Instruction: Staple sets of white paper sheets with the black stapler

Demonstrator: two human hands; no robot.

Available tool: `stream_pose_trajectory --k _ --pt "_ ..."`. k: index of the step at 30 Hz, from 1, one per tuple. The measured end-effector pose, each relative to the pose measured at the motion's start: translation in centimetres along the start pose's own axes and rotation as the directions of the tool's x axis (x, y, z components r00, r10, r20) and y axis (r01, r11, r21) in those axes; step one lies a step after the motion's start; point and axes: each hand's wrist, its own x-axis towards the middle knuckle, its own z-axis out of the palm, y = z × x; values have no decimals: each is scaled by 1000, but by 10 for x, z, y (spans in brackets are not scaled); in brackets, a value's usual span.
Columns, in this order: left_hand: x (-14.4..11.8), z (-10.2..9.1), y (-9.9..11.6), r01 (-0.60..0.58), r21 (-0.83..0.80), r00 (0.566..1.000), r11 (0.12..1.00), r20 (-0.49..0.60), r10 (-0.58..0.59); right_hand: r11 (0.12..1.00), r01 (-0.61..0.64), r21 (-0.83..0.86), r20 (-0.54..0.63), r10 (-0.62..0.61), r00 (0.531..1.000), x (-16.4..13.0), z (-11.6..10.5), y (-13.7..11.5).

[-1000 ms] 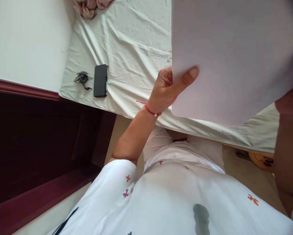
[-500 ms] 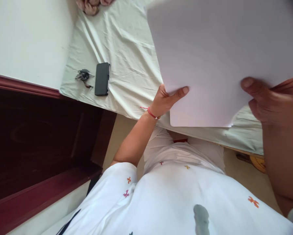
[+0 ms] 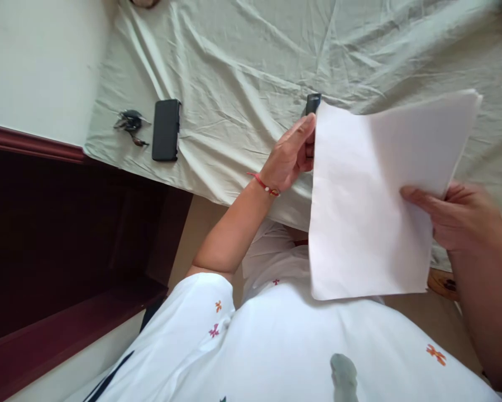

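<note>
Pale green sheet on the bed [image 3: 242, 61]; right hand [image 3: 460, 218] grips blank white paper [image 3: 372, 206], left hand [image 3: 290, 156] perhaps pinching its edge.

light: soft daylight, even | shadows: faint | blur: slight at edges | glare: none

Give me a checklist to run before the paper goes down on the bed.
1. Right hand grip on the paper: ok, thumb on top.
2. Left hand on the paper's left edge: ok, fingers touching.
3. Small dark object beside the left fingertips: not ok, close to the paper.
4. Phone and keys apart at the bed's corner: ok.
5. Sheet flat: not ok, wrinkled.
6. Number of papers: cannot tell.
</note>
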Motion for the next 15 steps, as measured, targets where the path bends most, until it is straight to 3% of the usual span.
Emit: stream_pose_trajectory --k 3,7,10,15 --pt "8 4 -10 51 -14 996 999 76 -50 975 147 -168 -117 -168 979 -1 -6 13" --pt "-3 6 -12 -74 -11 997 997 20 75 946 248 -208 -131 -278 952 -3 -15 27" --pt "-13 4 -13 -122 -16 992 992 38 122 949 225 -219 -90 -249 964 -6 -19 32" --pt "-15 0 -21 -104 65 994 992 47 101 965 163 -204 -30 -172 985 -7 -20 25"
